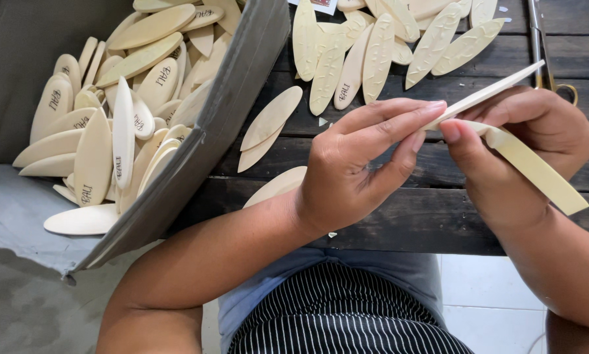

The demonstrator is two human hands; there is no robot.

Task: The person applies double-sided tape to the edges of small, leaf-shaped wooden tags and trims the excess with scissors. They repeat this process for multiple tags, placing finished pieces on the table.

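While a dark plank surface (399,216) fills the right and middle of the frame, a grey cardboard box (235,105) tilts at the upper left, heaped with pale leaf-shaped wooden blanks (121,124) (some carry dark lettering). More blanks (380,49) lie loose at the top centre of the surface, and two more (268,124) just beside the box wall. At centre right, the left hand (357,170) pinches the end of a thin pale piece (484,94) between fingertips and thumb. The right hand (524,154) is closed on a second, thicker pale strip (537,172) that juts toward the lower right. Metal scissors (543,46) lie at the top right.
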